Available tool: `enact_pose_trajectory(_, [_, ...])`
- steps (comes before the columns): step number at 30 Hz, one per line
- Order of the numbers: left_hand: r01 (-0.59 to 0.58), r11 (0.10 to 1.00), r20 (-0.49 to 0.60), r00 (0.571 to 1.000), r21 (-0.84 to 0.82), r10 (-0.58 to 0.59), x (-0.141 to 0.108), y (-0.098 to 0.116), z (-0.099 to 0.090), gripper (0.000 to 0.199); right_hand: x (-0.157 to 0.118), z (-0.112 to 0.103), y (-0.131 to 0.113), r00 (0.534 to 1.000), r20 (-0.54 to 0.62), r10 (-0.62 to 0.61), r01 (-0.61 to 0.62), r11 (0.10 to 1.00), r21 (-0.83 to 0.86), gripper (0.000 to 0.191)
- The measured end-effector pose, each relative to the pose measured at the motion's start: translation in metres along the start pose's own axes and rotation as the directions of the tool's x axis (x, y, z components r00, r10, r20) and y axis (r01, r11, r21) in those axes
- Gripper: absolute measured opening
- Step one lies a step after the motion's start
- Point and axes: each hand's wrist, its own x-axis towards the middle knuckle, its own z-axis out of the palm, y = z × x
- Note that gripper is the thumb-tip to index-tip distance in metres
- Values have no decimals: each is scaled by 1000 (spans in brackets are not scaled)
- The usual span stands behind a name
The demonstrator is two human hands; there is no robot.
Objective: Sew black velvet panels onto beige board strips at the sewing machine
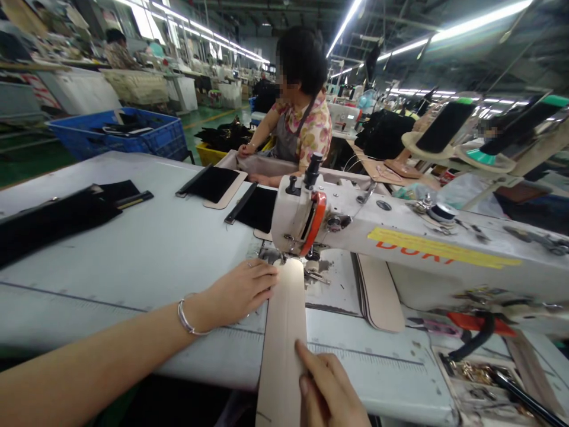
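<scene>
Long beige leather-like strip (285, 323) lay, far end at white sewing-machine head (287, 210); seemed light, pliable, best held along edges. Left hand (242, 289) rested, fingers extended; right hand (332, 385) curled at edge, grip unclear.

The person's left forearm (111, 356) was bare, and a silver-coloured bracelet (185, 317) circled the wrist. It was a shiny, rounded hoop, broader and smooth across the top of the arm and narrowing to a thin line toward one end. On one finger of the left hand (246, 290) sat a slim ring (250, 265), apparently silver too, though it showed too small for detail. The right hand (333, 385) was bare where it showed, its slender fingers tapering to rounded tips.
</scene>
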Motion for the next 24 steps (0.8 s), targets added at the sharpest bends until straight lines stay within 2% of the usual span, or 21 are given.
enact_pose_trajectory(5, [-3, 1000, -11, 1000, 9, 3, 1, 0, 0, 28, 4, -11, -8, 994, 100, 47, -53, 997, 55, 45])
enact_pose_trajectory(9, [-120, 992, -1, 993, 21, 121, 1, -2, 0, 32, 12, -21, -22, 971, 231, 64, -75, 997, 37, 44])
enact_pose_trajectory(11, [-167, 986, -24, 986, 8, 168, 1, -4, 2, 32, 14, -25, -28, 972, 233, 40, -35, 999, -26, 44])
enact_pose_trajectory(14, [-167, 986, -45, 985, -20, 166, 2, -7, 3, 31, 13, -29, -35, 985, 170, -21, 45, 990, -137, 29])
enact_pose_trajectory(16, [-156, 987, -31, 987, -26, 155, 3, -7, 4, 31, 10, -29, -40, 976, 213, -47, 72, 991, -115, 13])
enact_pose_trajectory(19, [-141, 990, -28, 990, -22, 140, 3, -6, 3, 30, 7, -28, -43, 950, 305, -68, 91, 994, -61, 7])
enact_pose_trajectory(22, [-130, 991, -37, 991, -43, 128, 3, -6, 3, 29, 10, -29, -41, 950, 274, -152, 193, 972, -133, 24])
enact_pose_trajectory(24, [-102, 993, -37, 994, -64, 100, 2, -5, 3, 28, 14, -31, -35, 912, 316, -262, 339, 914, -222, 48])
